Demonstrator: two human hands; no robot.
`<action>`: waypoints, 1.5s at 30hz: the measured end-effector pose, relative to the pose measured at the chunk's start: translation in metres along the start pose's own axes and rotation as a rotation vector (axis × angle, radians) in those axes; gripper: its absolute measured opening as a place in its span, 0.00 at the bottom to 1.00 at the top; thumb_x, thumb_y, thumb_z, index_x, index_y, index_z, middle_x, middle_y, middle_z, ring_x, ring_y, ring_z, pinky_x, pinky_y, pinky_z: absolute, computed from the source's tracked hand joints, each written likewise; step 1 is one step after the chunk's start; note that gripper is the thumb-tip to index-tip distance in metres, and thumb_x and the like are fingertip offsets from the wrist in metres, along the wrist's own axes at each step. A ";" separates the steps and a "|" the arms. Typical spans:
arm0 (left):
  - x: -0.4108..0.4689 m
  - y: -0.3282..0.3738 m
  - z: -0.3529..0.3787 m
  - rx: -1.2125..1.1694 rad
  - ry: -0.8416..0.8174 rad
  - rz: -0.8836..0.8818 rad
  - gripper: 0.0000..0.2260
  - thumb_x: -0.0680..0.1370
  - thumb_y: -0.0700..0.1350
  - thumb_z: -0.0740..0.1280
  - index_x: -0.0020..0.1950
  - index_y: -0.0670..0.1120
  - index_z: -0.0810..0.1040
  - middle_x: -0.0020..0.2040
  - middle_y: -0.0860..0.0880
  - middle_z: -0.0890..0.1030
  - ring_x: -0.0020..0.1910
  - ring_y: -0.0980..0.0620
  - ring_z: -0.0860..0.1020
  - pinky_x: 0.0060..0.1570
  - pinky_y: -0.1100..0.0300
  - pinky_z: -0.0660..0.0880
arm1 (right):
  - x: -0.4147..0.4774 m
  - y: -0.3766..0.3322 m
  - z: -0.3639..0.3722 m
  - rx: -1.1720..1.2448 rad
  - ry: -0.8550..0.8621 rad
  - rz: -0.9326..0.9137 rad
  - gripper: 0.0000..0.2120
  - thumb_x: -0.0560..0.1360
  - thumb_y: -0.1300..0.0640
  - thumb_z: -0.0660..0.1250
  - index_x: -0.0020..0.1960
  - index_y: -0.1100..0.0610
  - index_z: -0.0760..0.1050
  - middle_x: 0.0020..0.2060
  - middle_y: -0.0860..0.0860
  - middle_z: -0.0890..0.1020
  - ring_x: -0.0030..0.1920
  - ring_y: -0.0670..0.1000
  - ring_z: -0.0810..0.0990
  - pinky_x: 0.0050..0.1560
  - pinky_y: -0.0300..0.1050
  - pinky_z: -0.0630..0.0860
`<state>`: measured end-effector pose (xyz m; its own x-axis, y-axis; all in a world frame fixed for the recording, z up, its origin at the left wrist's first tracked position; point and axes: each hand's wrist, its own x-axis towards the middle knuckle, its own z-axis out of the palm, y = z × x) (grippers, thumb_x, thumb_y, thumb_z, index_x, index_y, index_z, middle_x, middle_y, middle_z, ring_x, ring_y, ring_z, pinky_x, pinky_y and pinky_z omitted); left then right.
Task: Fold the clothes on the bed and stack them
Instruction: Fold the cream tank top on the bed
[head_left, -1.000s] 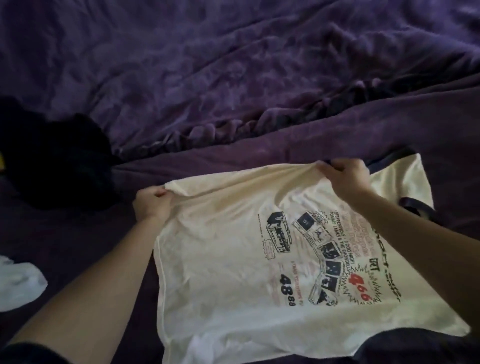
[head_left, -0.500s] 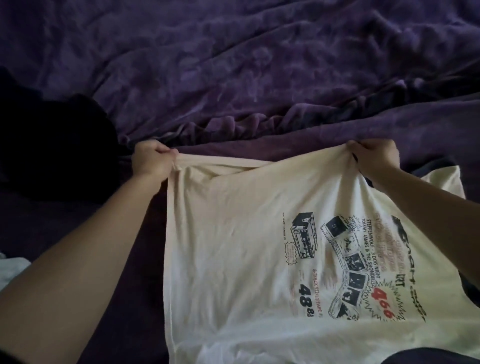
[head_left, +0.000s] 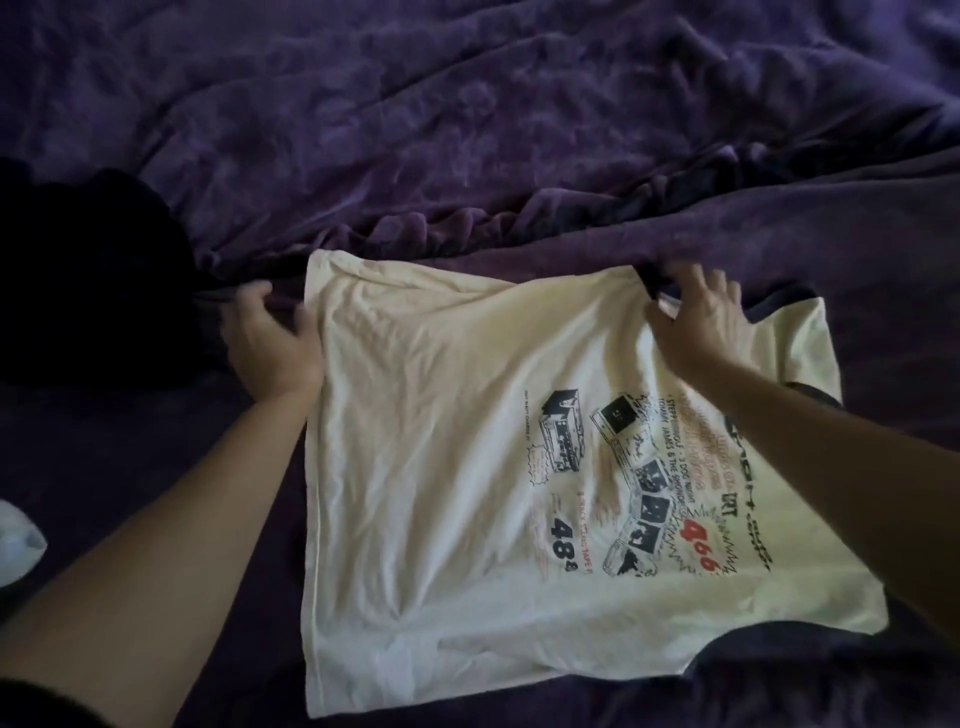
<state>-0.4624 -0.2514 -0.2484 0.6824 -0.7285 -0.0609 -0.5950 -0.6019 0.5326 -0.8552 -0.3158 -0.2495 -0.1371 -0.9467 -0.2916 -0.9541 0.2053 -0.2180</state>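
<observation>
A cream T-shirt with dark trim and a printed graphic lies spread flat on the purple bed, its collar end toward the right. My left hand rests on the bedcover just beside the shirt's far left corner, fingers loosely curled, and no cloth shows in its grip. My right hand lies palm down on the shirt's far edge near the dark-trimmed sleeve, fingers spread apart.
A heap of dark clothing sits at the left, close to my left hand. A white piece of cloth shows at the left edge. A rumpled purple duvet covers the far side of the bed.
Both hands carried the shirt's far edge away from me and laid it flat. Their pinch on the cloth has come off: the left now sits beside the shirt, the right flat on it.
</observation>
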 end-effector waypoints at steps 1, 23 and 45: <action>-0.028 -0.013 -0.008 0.005 -0.029 -0.002 0.17 0.74 0.44 0.67 0.62 0.42 0.73 0.61 0.41 0.74 0.60 0.42 0.72 0.59 0.51 0.69 | -0.023 0.008 0.004 0.014 0.012 -0.060 0.21 0.75 0.53 0.67 0.66 0.55 0.70 0.60 0.59 0.73 0.60 0.60 0.70 0.50 0.51 0.69; -0.311 -0.195 -0.068 0.622 -0.541 0.559 0.11 0.59 0.31 0.73 0.39 0.40 0.81 0.37 0.42 0.77 0.37 0.39 0.77 0.35 0.49 0.76 | -0.326 0.145 0.092 -0.158 -0.053 -0.543 0.17 0.66 0.56 0.58 0.46 0.54 0.84 0.47 0.50 0.85 0.46 0.54 0.84 0.40 0.48 0.78; -0.130 -0.043 -0.128 0.097 -0.232 0.296 0.04 0.72 0.35 0.65 0.41 0.43 0.75 0.37 0.42 0.80 0.37 0.39 0.78 0.36 0.51 0.72 | -0.137 0.046 -0.061 0.272 -0.155 -0.039 0.11 0.76 0.56 0.63 0.39 0.60 0.77 0.36 0.57 0.81 0.40 0.59 0.78 0.43 0.52 0.75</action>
<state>-0.4712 -0.0889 -0.1548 0.3672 -0.9234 -0.1114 -0.7969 -0.3741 0.4743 -0.8962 -0.1921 -0.1628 -0.0390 -0.9102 -0.4123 -0.8487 0.2480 -0.4672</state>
